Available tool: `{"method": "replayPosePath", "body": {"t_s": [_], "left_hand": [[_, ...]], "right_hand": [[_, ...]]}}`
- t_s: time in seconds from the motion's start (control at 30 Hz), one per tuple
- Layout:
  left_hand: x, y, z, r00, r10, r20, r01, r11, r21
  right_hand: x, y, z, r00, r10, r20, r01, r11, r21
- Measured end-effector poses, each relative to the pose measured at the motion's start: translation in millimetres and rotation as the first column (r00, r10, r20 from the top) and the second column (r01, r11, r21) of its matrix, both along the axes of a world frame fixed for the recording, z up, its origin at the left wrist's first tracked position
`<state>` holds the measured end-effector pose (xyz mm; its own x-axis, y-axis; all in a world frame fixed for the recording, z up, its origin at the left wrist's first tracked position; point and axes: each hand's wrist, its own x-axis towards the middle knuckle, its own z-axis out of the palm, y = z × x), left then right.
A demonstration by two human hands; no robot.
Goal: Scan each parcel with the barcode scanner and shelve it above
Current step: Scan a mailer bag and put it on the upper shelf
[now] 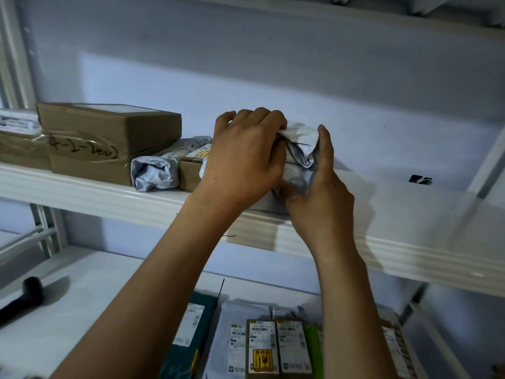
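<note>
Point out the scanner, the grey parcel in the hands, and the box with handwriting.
Scanner (pixel 27 294): head view, its black head.
Grey parcel (pixel 300 136): head view, its crumpled end.
Box (pixel 90 151): head view, its taped, handwritten front.

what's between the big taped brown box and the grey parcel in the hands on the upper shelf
Head view: a crumpled grey mailer, then a small cardboard box with a yellow sticker.

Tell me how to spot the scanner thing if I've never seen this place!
Find the lower white shelf, under the one where the left hand and right hand grip a grey parcel. At its far left lies the barcode scanner. It is black and lies alone, away from the labelled parcels on the right.
</note>
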<state>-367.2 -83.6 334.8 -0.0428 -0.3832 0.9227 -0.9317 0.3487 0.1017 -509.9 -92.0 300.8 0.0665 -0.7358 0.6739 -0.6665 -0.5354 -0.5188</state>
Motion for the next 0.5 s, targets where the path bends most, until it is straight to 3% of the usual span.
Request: {"method": "replayPosePath", "body": {"t_s": [0.2, 0.5], "left_hand": [[5.4, 3.5, -3.7, 1.000, 0.005, -0.024, -0.005, 1.000, 0.017], [15.1, 5.6, -12.6, 0.999, -0.046, -0.018, 0.047, 0.998, 0.042]], "right_hand": [[5.2, 2.1, -2.6, 1.000, -0.017, -0.005, 0.016, 1.000, -0.024], [12.3, 0.0, -5.7, 0.984, -0.171, -0.050, 0.172, 0.985, 0.022]]}}
